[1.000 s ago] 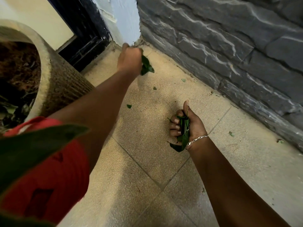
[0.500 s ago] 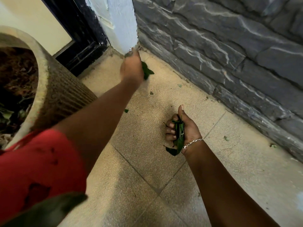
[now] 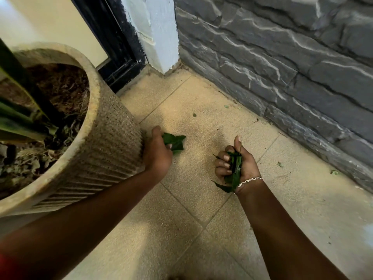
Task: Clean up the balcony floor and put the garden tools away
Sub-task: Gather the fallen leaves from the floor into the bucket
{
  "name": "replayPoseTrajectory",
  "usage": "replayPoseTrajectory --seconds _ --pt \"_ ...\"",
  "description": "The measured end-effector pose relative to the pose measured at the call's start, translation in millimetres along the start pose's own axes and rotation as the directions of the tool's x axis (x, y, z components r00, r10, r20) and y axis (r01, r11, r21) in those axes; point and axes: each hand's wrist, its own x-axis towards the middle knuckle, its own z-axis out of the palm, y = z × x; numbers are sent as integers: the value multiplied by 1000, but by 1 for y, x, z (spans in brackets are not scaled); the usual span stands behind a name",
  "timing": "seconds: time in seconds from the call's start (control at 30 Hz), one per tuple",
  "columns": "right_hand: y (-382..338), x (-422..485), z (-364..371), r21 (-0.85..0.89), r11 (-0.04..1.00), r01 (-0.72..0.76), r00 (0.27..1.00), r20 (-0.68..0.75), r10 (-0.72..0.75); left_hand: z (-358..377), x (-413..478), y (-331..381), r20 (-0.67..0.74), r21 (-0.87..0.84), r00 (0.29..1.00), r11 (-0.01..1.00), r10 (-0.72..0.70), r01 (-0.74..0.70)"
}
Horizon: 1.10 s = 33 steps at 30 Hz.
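My left hand, just right of the pot, pinches a leaf, my right hand is clenched on a wad of them; light, limp scraps on the floor by the far wall probably need fingertip pinches.

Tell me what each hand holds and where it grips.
The left hand holds a green leaf by one end. The right hand clutches a bunch of leaves round its middle, tips poking out below.

Soft daylight, dim edges, wide-angle bending
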Motion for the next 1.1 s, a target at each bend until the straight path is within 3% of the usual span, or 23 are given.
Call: replayPoseTrajectory --seconds 0.47,0.57,0.67,0.77,1.1 --pt "10 -23 -3 54 998 27 998 -56 -24 2 11 13 29 43 1000 999 -5 3" --pt "9 -20 3 46 997 70 988 -137 -63 4 -36 33 135 -121 988 991 81 -65" --pt "10 -18 2 18 998 64 947 -316 -55 10 -87 55 235 -248 934 946 270 -211" --pt "12 -23 11 28 995 91 936 -345 -76 13 -96 62 224 -239 888 906 401 -349" --pt "22 -30 29 71 977 199 901 -405 -155 18 -93 56 175 -82 826 844 535 -529"
